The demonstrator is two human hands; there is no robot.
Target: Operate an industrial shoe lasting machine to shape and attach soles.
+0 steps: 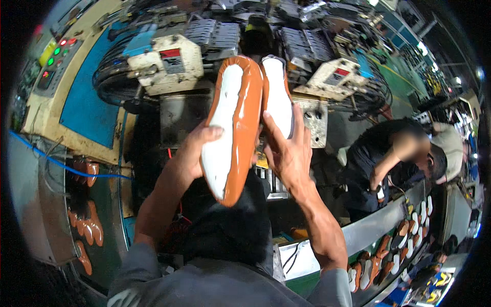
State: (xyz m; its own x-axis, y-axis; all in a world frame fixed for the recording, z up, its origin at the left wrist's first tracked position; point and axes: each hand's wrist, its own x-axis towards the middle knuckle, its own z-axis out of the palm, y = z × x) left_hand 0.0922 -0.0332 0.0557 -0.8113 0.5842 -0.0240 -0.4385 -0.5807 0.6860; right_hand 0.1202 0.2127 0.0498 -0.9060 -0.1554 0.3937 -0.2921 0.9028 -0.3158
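Note:
My left hand is closed round a glossy brown shoe upper with a white sole side facing up. Its thumb lies on the white face, while the other fingers are hidden beneath. Just right of it is a second brown shoe upper, narrower in view, also with its white underside up. My right hand grips this one by the near end, with fingers laid over the white face. The two shoes lie side by side, toe and heel ends pointing away from me, in front of a machine.
Ahead stands the machine, with cream side blocks and hoses. A control panel with lit buttons is at left. Several brown shoes sit on a lower-left rack. At right a person bends beside a conveyor bearing many shoes.

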